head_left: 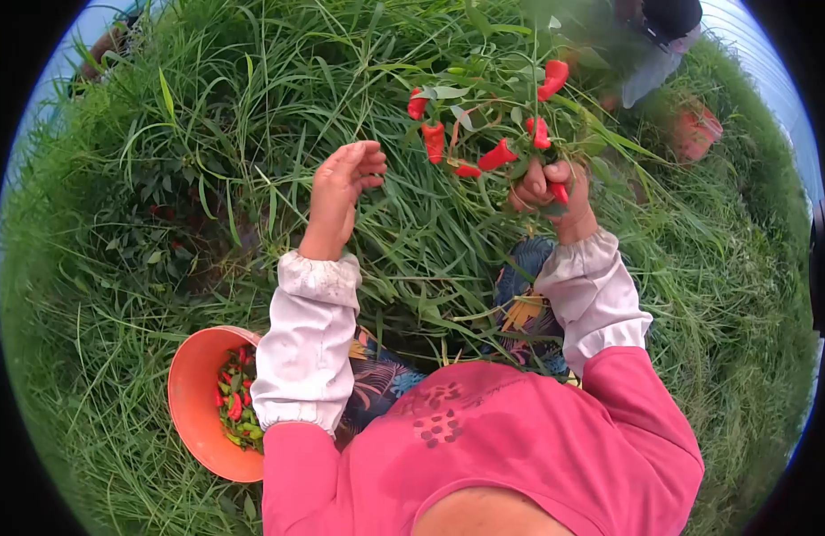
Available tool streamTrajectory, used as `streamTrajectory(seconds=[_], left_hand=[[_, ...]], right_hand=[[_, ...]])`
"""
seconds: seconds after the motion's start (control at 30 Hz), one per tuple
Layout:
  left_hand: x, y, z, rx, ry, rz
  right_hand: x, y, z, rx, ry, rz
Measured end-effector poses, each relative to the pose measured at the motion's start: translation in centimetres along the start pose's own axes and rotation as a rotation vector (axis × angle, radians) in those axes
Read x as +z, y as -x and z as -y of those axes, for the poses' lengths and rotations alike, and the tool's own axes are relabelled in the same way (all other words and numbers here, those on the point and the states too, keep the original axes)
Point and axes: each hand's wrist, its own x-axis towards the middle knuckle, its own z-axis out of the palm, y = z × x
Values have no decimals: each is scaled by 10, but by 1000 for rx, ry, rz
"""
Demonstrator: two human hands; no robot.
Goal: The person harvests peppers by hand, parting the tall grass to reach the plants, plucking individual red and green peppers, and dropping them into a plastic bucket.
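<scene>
Your right fingers (533, 193) are pressed together in a fist around the leafy stems of a pepper plant (484, 98), and your right hand (548, 189) sits at the plant's lower edge, raised in front of you. One small pepper (560, 193) shows red against those closed fingers; whether you grip it too or it only lies against them, you cannot tell from this view. More ripe peppers (497, 155) hang from the same plant just above and to the left of your fist, some pointing down, one higher up near the top of the plant.

Your left hand (345, 183) is lifted beside the plant, apart from it, with its fingers (369, 166) loosely curled toward the thumb and nothing visible between them.

Tall grass (207, 134) surrounds the plant on every side. An orange bucket (187, 393) stands in the grass by your left elbow, partly hidden behind your white sleeve (309, 348); it holds a mix of red and green picked peppers (235, 406). Your patterned trousers (519, 304) show between your arms, above your pink shirt (519, 447).

Another person (662, 36) is bent over in the grass beyond the plant, well apart from your hands, with a red container (695, 132) near them.
</scene>
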Motion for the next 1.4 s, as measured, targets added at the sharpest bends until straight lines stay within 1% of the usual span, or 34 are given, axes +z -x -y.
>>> streamTrajectory(seconds=[0.03, 0.07, 0.1, 0.13, 0.2, 0.27, 0.33, 0.37, 0.4, 0.47, 0.5, 0.57, 0.6, 0.67, 0.73, 0.8, 0.83, 0.87, 0.9, 0.93, 0.97, 1.0, 1.03, 1.07, 1.1, 1.13, 1.17, 1.2, 1.23, 1.27, 1.3, 1.33, 1.37, 1.4], left_hand=[[2, -5, -7, 2, -7, -20], [4, -10, -13, -63, -10, 28], [7, -15, -14, -130, -11, 77], [10, -20, -11, -133, -14, 65], [18, -32, -1, -215, -110, 51], [18, -38, 5, -208, -107, 92], [18, -42, 9, -182, 115, 158], [18, -44, 8, -133, 119, 3], [12, -46, 2, -138, 116, 6], [-4, -51, -12, -237, 116, 171], [-5, -50, -16, -232, 51, 166], [-7, -51, -19, -243, -10, 175], [-8, -52, -22, -257, -68, 191], [-4, -50, -26, -254, -77, 223], [2, -51, -28, -274, -268, 162], [-9, -57, -30, -274, -306, 179], [-16, -59, -32, -205, -441, 239], [-14, -57, -36, -136, -573, 297], [-14, -52, -41, -123, -603, 239], [-19, -49, -43, -130, -603, 242], [-25, -47, -46, 74, -1004, 336], [-29, -45, -46, 294, -1397, 427], [-13, -38, -53, 527, -1625, 441], [-8, -37, -53, 516, -1624, 447], [-5, -36, -53, 624, -1714, 364], [-5, -37, -52, 735, -1803, 273], [-16, -43, -48, 747, -1902, 205], [-35, -49, -48, 748, -1991, 86], [-65, -52, -45, 685, -2024, -41], [-91, -53, -47, 629, -2051, -173], [-104, -53, -53, 195, -1544, -301], [-110, -49, -55, -197, -1002, -381], [-110, -38, -52, -195, -673, -374], [-108, -28, -44, -232, -426, -321]], right_hand=[[-1, -1, -6, 0, 50, -33], [1, -2, -12, 1, 100, -67], [5, -2, -16, 8, 66, -149], [11, -3, -20, 13, 31, -232], [-8, -1, -25, 144, -48, 30], [-1, 1, -29, 165, -36, 3], [-1, 5, -33, 186, 4, -98], [-7, 7, -32, 242, -14, -113], [-10, 10, -32, 237, -17, -117], [-16, 14, -31, 343, -125, -95], [-19, 16, -33, 342, -128, -91], [-24, 18, -41, 339, 42, -254], [-27, 18, -43, 330, 39, -243], [-30, 18, -45, 364, 161, -262], [-35, 19, -43, 342, 202, -252], [-38, 22, -38, 488, 188, -225], [-28, 20, -34, 466, 279, -262], [-29, 21, -36, 469, 274, -270], [-34, 19, -38, 380, 87, -298], [-37, 16, -40, 288, -100, -323], [-39, 12, -44, 278, -69, -486], [-38, 9, -47, 278, -75, -491], [-30, 3, -46, 302, -33, -481], [-27, 2, -46, 329, 7, -470], [-29, 4, -47, 334, -39, -420], [-31, 5, -47, 340, -46, -419], [-33, 7, -46, 351, -1, -348], [-33, 9, -44, 359, 43, -278], [-23, 15, -43, 290, -26, -373], [-26, 18, -43, 291, -29, -369], [-33, 21, -40, 277, -146, -314], [-38, 24, -40, 259, -266, -266], [-42, 25, -41, 231, -248, -192], [-43, 26, -41, 231, -250, -201]])
